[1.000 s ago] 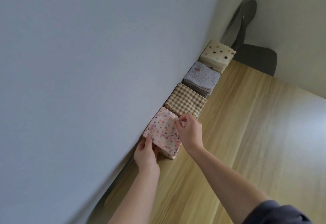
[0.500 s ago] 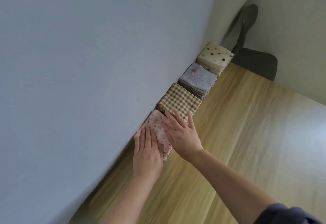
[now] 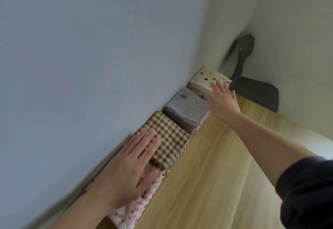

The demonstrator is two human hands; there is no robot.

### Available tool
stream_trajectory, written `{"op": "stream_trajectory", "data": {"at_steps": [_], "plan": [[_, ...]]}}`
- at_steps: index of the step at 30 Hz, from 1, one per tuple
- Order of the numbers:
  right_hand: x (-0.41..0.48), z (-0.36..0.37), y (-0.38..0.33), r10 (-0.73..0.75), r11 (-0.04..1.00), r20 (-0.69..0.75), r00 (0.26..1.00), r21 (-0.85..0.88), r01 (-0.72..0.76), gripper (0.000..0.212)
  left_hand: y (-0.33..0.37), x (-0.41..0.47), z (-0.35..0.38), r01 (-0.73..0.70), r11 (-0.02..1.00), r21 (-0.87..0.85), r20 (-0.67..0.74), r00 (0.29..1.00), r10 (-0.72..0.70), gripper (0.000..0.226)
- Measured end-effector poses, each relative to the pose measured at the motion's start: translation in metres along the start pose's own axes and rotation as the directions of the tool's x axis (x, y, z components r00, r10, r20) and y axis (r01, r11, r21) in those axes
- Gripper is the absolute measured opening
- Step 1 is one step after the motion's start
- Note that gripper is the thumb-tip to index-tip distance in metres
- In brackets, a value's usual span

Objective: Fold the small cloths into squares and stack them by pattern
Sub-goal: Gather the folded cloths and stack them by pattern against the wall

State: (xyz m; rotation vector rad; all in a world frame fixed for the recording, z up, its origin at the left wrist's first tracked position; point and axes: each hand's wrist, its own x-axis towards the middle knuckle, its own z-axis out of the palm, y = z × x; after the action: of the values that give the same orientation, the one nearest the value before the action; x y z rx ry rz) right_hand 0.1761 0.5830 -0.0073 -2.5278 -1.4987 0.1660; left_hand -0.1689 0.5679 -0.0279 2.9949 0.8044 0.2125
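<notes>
Pale blue-grey wall (image 3: 90,66), light wooden table (image 3: 216,183), dark grey chair (image 3: 255,93).

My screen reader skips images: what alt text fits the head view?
A person's left hand lies flat on a pink dotted stack while the right hand reaches the cream dotted stack; checked stack and lilac stack sit between.

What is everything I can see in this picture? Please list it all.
pink dotted cloth stack: one, pink with dark dots, nearest in the row along the wall
brown checked cloth stack: one, brown and cream, second in the row
lavender flowered cloth stack: one, grey-lilac, third
cream polka-dot cloth stack: one, cream, farthest, near the corner
light wooden table: one, pale wood, under the stacks
wall: one, grey-blue, behind the row
chair: one, dark grey, beyond the table
sleeve: one, dark, lower right
left hand: flat on the pink stack
right hand: straight fingers at the cream stack
</notes>
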Motion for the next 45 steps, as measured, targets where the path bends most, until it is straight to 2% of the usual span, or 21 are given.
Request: {"op": "stream_trajectory", "data": {"at_steps": [2,5,7,10,13,22,28,34,37,39,42,45], "plan": [[0.028,-0.003,0.008,0.011,1.0,0.001,1.0,0.016,-0.011,0.052,-0.006,-0.007,0.009,-0.09,0.996,0.026,0.021,0.996,0.089,0.065],[0.065,0.001,0.009,-0.024,0.993,-0.054,0.998,0.11,0.03,0.043,-0.015,-0.001,0.027,-0.083,0.996,0.033,-0.006,0.996,0.083,0.064],[0.085,0.008,0.013,-0.056,0.997,-0.073,0.996,0.053,0.06,0.044,-0.015,0.009,0.033,-0.088,0.995,0.043,-0.023,0.996,0.089,0.063],[0.108,0.022,0.022,-0.025,0.994,0.062,0.998,-0.106,0.032,0.052,-0.016,0.016,0.043,-0.123,0.988,0.092,-0.044,0.991,0.127,0.061],[0.116,0.034,0.024,0.006,0.993,0.127,0.992,-0.115,0.009,0.055,-0.018,0.015,0.048,-0.111,0.988,0.111,-0.029,0.993,0.114,0.061],[0.1,0.039,0.007,-0.039,0.996,0.173,0.984,-0.067,0.051,0.055,-0.015,0.026,0.052,-0.042,0.999,0.029,-0.009,0.999,0.043,0.058],[0.081,0.042,-0.003,-0.01,0.991,0.211,0.977,-0.127,0.038,0.058,-0.007,0.031,0.049,-0.008,1.0,-0.006,0.021,1.0,0.008,0.059],[0.069,0.032,-0.019,-0.033,0.993,0.087,0.996,-0.11,0.042,0.063,0.001,0.029,0.021,-0.03,0.999,-0.02,-0.125,0.992,0.028,0.048],[0.062,0.04,-0.024,-0.053,0.987,0.122,0.991,-0.145,0.071,0.071,-0.003,0.044,0.025,-0.115,0.993,0.034,0.0,0.993,0.115,0.062],[0.062,0.044,-0.027,-0.057,0.987,0.142,0.988,-0.144,0.078,0.077,-0.007,0.047,0.034,-0.128,0.99,0.061,0.07,0.99,0.124,0.071],[0.062,0.043,-0.027,-0.041,0.987,0.139,0.989,-0.146,0.061,0.083,-0.005,0.047,0.041,-0.126,0.987,0.099,0.069,0.99,0.119,0.072],[0.059,0.052,-0.025,-0.055,0.966,0.127,0.99,-0.242,0.085,0.085,-0.001,0.056,0.046,-0.118,0.987,0.109,0.026,0.993,0.116,0.064]]}}
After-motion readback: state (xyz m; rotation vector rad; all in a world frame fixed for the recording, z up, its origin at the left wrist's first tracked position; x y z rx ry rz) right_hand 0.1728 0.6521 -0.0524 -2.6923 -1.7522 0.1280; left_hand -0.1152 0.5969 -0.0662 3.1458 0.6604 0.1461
